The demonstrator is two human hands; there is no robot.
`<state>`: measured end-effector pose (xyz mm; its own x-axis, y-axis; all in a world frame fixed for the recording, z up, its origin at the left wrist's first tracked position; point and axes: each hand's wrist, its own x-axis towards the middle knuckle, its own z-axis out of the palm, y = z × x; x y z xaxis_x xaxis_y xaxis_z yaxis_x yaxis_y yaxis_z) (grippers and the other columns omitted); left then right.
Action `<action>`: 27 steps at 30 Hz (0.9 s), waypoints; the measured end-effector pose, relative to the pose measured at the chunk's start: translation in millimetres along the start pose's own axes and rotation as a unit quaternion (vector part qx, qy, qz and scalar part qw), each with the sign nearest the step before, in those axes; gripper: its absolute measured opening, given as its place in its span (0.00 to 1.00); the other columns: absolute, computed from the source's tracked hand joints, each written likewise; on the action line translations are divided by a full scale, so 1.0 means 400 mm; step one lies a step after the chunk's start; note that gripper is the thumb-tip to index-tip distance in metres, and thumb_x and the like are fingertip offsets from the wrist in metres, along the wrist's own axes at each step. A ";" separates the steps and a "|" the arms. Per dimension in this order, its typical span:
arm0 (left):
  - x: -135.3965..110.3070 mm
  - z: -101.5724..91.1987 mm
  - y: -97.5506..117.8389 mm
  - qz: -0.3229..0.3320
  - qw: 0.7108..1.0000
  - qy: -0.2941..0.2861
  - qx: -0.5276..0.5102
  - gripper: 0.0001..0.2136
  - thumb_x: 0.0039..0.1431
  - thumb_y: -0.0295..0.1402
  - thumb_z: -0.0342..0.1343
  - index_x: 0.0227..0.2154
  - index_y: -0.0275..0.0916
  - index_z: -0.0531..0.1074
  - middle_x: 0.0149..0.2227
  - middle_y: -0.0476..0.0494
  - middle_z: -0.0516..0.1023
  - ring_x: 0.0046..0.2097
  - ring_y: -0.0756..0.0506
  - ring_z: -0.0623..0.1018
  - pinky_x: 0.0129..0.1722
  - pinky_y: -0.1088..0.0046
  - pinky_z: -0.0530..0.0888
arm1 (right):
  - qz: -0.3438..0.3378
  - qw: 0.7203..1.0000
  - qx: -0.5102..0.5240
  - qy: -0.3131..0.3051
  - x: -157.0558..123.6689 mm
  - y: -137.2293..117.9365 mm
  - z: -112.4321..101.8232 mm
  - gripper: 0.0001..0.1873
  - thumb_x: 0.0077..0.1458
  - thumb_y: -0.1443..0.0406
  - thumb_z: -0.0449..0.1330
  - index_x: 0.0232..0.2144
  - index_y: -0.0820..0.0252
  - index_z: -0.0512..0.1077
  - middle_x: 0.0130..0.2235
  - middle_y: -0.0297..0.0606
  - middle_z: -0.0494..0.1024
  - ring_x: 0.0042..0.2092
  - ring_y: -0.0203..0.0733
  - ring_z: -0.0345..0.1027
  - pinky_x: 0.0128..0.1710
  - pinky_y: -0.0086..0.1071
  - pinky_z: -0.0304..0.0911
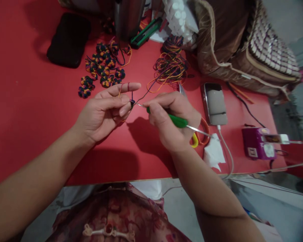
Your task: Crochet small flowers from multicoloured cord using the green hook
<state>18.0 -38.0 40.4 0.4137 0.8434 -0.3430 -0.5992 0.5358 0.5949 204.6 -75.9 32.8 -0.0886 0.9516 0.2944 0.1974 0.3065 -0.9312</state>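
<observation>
A small dark knot of yarn work (132, 103) is pinched between the thumb and fingertips of the left hand (103, 112), with thin purple and orange strands looped around the raised index finger. A slender metal hook with a smooth green handle (178, 121) is gripped pen-fashion by the right hand (175, 116), its bright tip brought up to the knot, just above the glossy red bench (27, 134). A dark strand is led from the knot to a loose, wiry tangle of yarn (170, 69) in purple, orange and navy. Beyond the left hand, bumpy, rounded yarn clusters (103, 65) in dark green and orange are heaped near a flat black object (69, 38) with rounded corners. To the right, scissors (205, 131) with an orange-red loop are partly hidden by the right hand; crumpled white paper (214, 153), a rounded-corner phone (214, 104) and a boxy purple plastic block (257, 143) are set nearby. The far corner is filled by a brown bag (242, 50) faced with pale, raised squares.
</observation>
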 end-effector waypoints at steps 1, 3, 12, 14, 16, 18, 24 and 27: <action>-0.001 0.005 0.000 -0.006 1.000 0.004 -0.006 0.10 0.61 0.19 0.61 0.42 0.36 0.82 0.20 0.55 0.64 0.21 0.54 0.66 0.24 0.78 0.64 | -0.041 0.997 -0.059 -0.002 -0.002 -0.002 0.005 0.11 0.73 0.55 0.62 0.42 0.51 0.82 0.34 0.35 0.81 0.34 0.40 0.75 0.36 0.35 0.70; -0.002 0.014 -0.001 -0.022 0.999 0.018 -0.026 0.11 0.65 0.20 0.58 0.43 0.35 0.82 0.20 0.54 0.65 0.21 0.54 0.64 0.23 0.79 0.63 | -0.138 0.974 -0.177 -0.014 -0.006 -0.005 0.021 0.11 0.75 0.60 0.59 0.45 0.53 0.83 0.38 0.37 0.85 0.39 0.42 0.80 0.39 0.35 0.72; 0.002 0.026 -0.021 -0.017 0.995 0.063 -0.070 0.12 0.69 0.20 0.54 0.43 0.40 0.81 0.20 0.55 0.70 0.19 0.55 0.60 0.20 0.81 0.59 | -0.224 0.903 -0.366 0.038 -0.031 0.039 0.068 0.13 0.77 0.60 0.57 0.55 0.54 0.78 0.39 0.38 0.85 0.32 0.36 0.76 0.30 0.30 0.65; 0.002 0.021 -0.025 0.016 0.998 0.043 -0.046 0.12 0.68 0.20 0.56 0.43 0.41 0.83 0.20 0.55 0.71 0.19 0.56 0.59 0.20 0.83 0.58 | -0.212 0.904 -0.368 0.046 -0.033 0.041 0.070 0.13 0.77 0.61 0.57 0.55 0.55 0.78 0.40 0.39 0.84 0.33 0.37 0.76 0.30 0.30 0.65; 0.002 0.016 -0.028 0.042 0.998 0.027 -0.026 0.12 0.66 0.20 0.59 0.43 0.40 0.84 0.19 0.55 0.70 0.19 0.57 0.57 0.20 0.83 0.58 | -0.185 0.909 -0.369 0.050 -0.033 0.036 0.074 0.13 0.77 0.59 0.56 0.54 0.56 0.78 0.41 0.40 0.84 0.34 0.37 0.76 0.30 0.30 0.65; 0.004 0.012 -0.029 0.057 0.998 0.023 -0.006 0.12 0.65 0.20 0.60 0.43 0.40 0.85 0.19 0.55 0.70 0.20 0.57 0.58 0.21 0.83 0.60 | -0.157 0.919 -0.358 0.048 -0.034 0.025 0.078 0.14 0.77 0.57 0.56 0.53 0.55 0.78 0.41 0.40 0.84 0.35 0.38 0.77 0.30 0.29 0.66; 0.014 -0.008 -0.014 0.049 0.998 0.024 0.037 0.11 0.60 0.23 0.64 0.44 0.40 0.84 0.19 0.56 0.66 0.20 0.55 0.61 0.22 0.78 0.62 | -0.094 0.972 -0.199 0.084 -0.033 -0.011 0.075 0.06 0.73 0.60 0.63 0.46 0.50 0.80 0.40 0.36 0.86 0.39 0.41 0.80 0.40 0.34 0.74; 0.020 -0.019 -0.004 0.032 0.999 0.005 0.032 0.11 0.59 0.23 0.64 0.43 0.38 0.84 0.19 0.55 0.65 0.19 0.55 0.58 0.21 0.77 0.59 | -0.030 0.992 -0.081 0.096 -0.018 -0.015 0.060 0.08 0.71 0.59 0.65 0.39 0.52 0.81 0.32 0.34 0.82 0.32 0.38 0.74 0.35 0.35 0.72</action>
<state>17.1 -31.9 31.4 0.3696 0.8762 -0.3092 -0.5792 0.4775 0.6607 180.7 -85.1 31.0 0.0793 0.9137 0.3985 0.3522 0.3483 -0.8687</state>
